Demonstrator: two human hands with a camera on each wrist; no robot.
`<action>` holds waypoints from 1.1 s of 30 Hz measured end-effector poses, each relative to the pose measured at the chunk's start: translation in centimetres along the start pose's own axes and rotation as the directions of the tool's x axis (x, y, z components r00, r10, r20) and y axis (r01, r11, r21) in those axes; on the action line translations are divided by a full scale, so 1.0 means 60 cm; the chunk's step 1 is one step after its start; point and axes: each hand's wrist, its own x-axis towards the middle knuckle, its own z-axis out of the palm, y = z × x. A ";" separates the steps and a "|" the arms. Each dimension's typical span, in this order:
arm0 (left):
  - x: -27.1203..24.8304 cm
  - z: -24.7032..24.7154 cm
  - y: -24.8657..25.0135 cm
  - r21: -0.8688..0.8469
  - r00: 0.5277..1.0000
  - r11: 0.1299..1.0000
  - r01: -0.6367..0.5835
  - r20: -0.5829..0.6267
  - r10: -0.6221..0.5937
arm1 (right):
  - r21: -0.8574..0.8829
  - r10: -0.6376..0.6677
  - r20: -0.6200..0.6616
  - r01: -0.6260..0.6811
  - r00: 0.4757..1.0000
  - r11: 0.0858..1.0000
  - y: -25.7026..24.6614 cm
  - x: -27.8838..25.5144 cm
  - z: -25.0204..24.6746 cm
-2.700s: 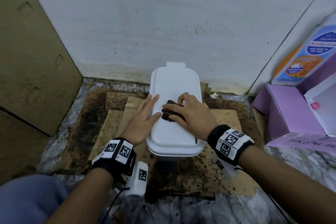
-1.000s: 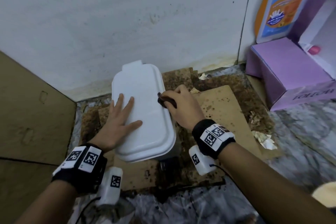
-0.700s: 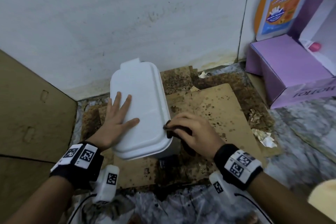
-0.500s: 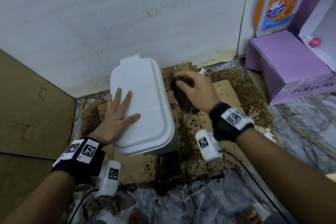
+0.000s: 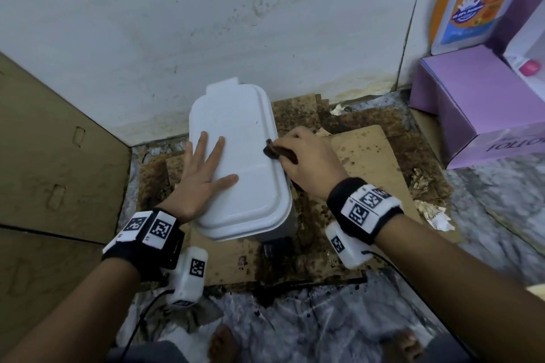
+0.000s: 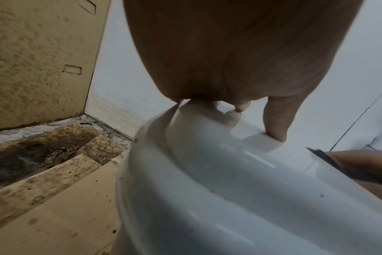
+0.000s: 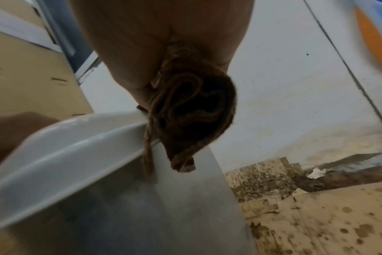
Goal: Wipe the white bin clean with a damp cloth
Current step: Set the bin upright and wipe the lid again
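A person's left hand (image 5: 203, 177) lies flat, fingers spread, on the lid of a white bin (image 5: 250, 191) standing on stained cardboard (image 5: 362, 150) against the wall; their right hand (image 5: 306, 162) grips a bunched brown cloth (image 5: 272, 152) against the lid's right edge

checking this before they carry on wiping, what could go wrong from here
1. The brown cloth, held in the right hand, sits at the lid's right edge; its loose tail may drag down the side and perhaps reach the stained cardboard, smearing grime back on.
2. The left hand only presses flat on the white bin, so a hard sideways wipe might slide or tip it.
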 end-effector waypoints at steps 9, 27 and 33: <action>-0.003 0.000 0.002 -0.019 1.000 1.000 -0.003 -0.006 0.003 | 0.271 -0.124 0.301 0.040 0.946 0.962 0.021 -0.091 -0.062; 0.006 0.007 -0.005 0.011 0.997 0.999 -0.045 -0.058 0.045 | -0.126 -0.163 0.025 0.165 0.986 0.978 0.006 0.164 -0.010; 0.006 0.009 -0.013 0.000 0.997 0.999 -0.052 -0.057 0.052 | -0.123 -0.280 0.064 0.286 0.958 0.950 -0.004 0.038 -0.012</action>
